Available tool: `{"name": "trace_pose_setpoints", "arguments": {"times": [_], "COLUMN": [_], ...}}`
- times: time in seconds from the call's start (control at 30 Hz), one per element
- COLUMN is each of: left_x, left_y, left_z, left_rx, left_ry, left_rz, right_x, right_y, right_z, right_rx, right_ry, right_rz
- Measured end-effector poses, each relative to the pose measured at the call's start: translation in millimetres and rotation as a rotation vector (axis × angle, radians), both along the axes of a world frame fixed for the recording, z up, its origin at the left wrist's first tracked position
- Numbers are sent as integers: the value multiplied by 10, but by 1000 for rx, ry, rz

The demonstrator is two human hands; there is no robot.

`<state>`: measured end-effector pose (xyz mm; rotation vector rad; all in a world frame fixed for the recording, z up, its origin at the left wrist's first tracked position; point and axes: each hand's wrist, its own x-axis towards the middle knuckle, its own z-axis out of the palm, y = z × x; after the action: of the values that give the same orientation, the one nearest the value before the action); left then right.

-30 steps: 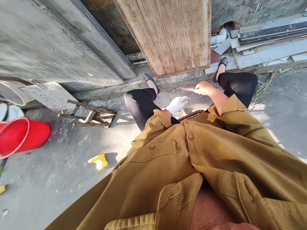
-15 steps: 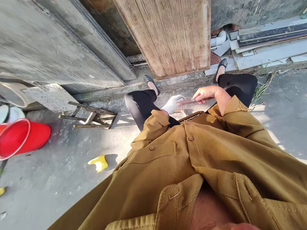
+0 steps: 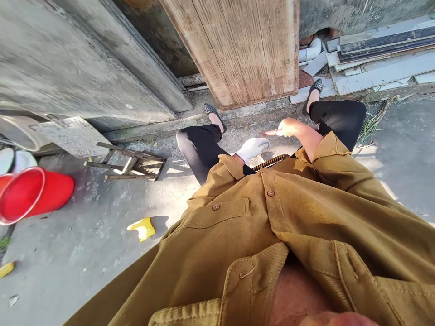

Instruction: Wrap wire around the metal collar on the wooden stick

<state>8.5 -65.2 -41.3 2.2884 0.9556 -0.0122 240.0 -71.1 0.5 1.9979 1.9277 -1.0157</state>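
Observation:
My left hand (image 3: 252, 149), in a white glove, is held low between my knees with its fingers curled together. Whatever may be in it is hidden. Just beyond it and to the right, my bare right hand (image 3: 289, 127) is closed around a thin reddish-brown stick (image 3: 271, 133). The stick points left, above the gloved fingertips, with a small gap between them. Its exact kind is too small to tell. A dark-and-tan striped edge (image 3: 272, 162) shows just below the hands, in front of my shirt.
A small wooden stool (image 3: 131, 164) lies left of my knee, with a red bucket (image 3: 54, 192) farther left. A yellow broken piece (image 3: 144, 229) is on the concrete. Ahead stands a wooden board (image 3: 244, 50); stacked panels (image 3: 374, 81) lie at the right.
My hands have come apart. The stick, which reached to the gloved fingers, now sticks out from my right hand alone, slightly farther forward. The left hand has shifted a little right.

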Motion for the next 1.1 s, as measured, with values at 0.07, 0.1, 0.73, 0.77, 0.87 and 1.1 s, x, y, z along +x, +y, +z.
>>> {"name": "trace_pose_setpoints", "arguments": {"times": [0.07, 0.1, 0.73, 0.77, 0.87, 1.1], "left_x": [3, 2, -22, -29, -49, -22], "left_y": [12, 21, -18, -10, 19, 51], "left_z": [-4, 2, -36, -35, -43, -55], "left_rx": [66, 87, -221, -179, -58, 72], "left_ry": [53, 71, -208, -179, -87, 42], "left_rz": [-25, -22, 104, 91, 79, 8], "right_x": [-9, -11, 132, 94, -3, 20], "right_y": [-26, -40, -69, -56, -45, -97], "right_z": [-47, -73, 155, 157, 138, -39], "right_rx": [-71, -104, 150, 142, 89, -264], "right_ry": [-21, -8, 540, 443, 217, 112], "right_rz": [73, 96, -319, -301, -178, 153]}}
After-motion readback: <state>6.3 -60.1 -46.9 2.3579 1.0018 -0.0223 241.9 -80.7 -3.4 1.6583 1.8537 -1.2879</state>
